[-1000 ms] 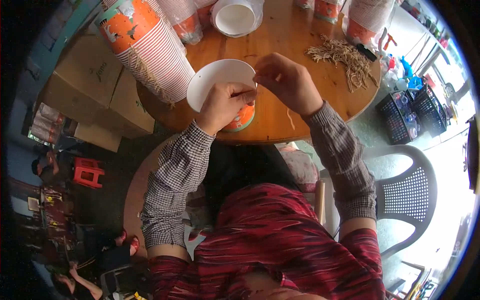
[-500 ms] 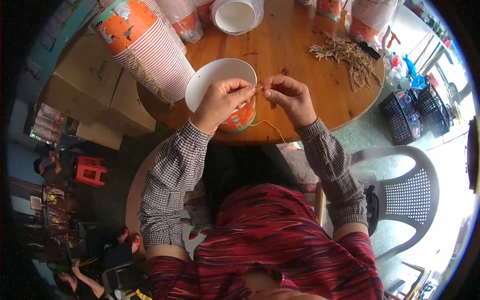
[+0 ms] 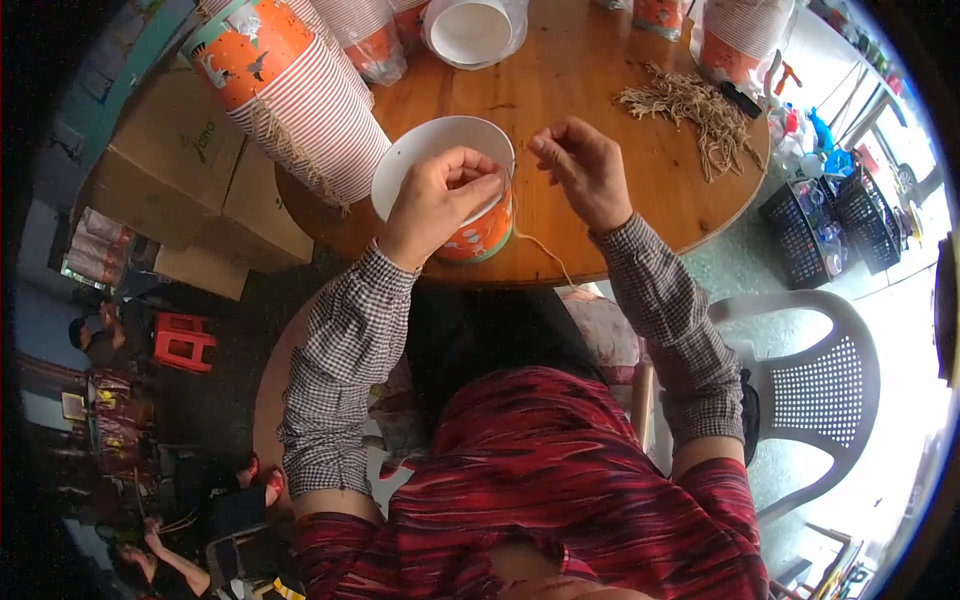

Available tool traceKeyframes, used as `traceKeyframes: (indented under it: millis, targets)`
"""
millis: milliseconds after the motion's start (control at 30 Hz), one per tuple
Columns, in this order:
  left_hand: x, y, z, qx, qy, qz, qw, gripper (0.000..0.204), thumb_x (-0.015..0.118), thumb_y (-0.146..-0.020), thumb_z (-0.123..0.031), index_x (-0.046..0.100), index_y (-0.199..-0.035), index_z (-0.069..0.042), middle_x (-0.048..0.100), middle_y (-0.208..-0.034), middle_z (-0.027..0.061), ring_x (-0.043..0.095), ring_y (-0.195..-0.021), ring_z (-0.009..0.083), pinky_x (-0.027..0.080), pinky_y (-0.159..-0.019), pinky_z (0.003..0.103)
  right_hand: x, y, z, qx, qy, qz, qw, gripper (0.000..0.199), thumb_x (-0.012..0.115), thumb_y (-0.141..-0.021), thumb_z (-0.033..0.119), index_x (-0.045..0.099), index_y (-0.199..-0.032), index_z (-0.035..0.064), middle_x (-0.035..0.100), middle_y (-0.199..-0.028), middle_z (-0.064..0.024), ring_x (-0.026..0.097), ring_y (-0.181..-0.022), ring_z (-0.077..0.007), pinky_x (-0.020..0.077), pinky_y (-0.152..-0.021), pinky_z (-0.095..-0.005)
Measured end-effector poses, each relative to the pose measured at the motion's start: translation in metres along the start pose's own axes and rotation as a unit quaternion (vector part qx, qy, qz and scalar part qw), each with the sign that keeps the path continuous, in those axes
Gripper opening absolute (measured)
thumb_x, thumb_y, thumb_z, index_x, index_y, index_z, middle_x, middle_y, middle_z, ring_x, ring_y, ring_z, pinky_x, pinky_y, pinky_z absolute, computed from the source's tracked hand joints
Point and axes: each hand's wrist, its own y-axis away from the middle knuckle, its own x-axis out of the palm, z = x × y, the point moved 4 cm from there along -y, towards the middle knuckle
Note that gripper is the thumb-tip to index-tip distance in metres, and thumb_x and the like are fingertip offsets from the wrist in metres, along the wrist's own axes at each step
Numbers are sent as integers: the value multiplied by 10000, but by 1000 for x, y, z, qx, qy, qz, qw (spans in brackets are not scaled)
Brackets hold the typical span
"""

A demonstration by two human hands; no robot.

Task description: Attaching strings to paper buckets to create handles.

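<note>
A white-lined paper bucket (image 3: 470, 243) with an orange printed outside stands at the table's near edge, its mouth tilted up. My left hand (image 3: 447, 205) is closed over its right rim, thumb and forefinger pinching where a thin tan cord (image 3: 541, 246) meets the bucket. From there the cord runs down the outside and hangs over the table edge. Right of the bucket, apart from it, my right hand (image 3: 588, 172) is raised with thumb and forefinger brought together; anything small between them cannot be made out. Checked sleeves cover both forearms.
A tall stack of similar buckets (image 3: 300, 110) leans at the left, with cords draped along it. A bundle of cords (image 3: 700, 115) lies at the right beside a black-handled tool (image 3: 740, 100). Cardboard boxes (image 3: 185, 180), a grey chair (image 3: 815, 390) and black crates (image 3: 800, 230) surround the table.
My right hand has drawn away from the left, up and to the right. The left hand stays at the bucket's rim. The cord now hangs closer along the bucket's side.
</note>
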Motion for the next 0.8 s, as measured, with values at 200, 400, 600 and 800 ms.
traceKeyframes:
  millis: [200, 400, 600, 800]
  targets:
    - [-10, 2, 3, 6, -111, -3, 994, 174, 610, -882, -131, 634, -896, 41, 659, -821, 33, 579, -751, 54, 455, -681, 194, -4, -4, 21, -145, 332, 23, 932, 118, 673, -808, 134, 607, -856, 49, 602, -810, -81, 624, -703, -218, 499, -604, -333]
    - [-5, 0, 0, -79, 98, 10, 992, 188, 570, -908, -162, 655, -928, 5, 605, -750, -21, 492, -635, 29, 398, -612, 164, 24, 17, 36, -259, 404, 99, 872, 87, 679, -776, 135, 622, -823, 91, 558, -796, -82, 592, -714, -270, 500, -590, -345]
    - [-4, -5, 7, -108, 234, 50, 965, 186, 553, -911, -125, 648, -995, 11, 603, -819, 2, 505, -695, 47, 403, -643, 175, 29, 6, 30, -179, 252, 81, 948, 119, 709, -771, 108, 632, -829, 37, 543, -780, -83, 564, -654, -196, 476, -601, -299]
    - [0, -3, 7, -108, 196, 49, 974, 192, 569, -898, -134, 643, -969, 29, 583, -787, -13, 476, -676, 42, 390, -653, 174, 21, -2, 10, -129, 227, 45, 964, 159, 713, -785, 136, 632, -834, 8, 553, -750, -62, 561, -666, -130, 460, -586, -271]
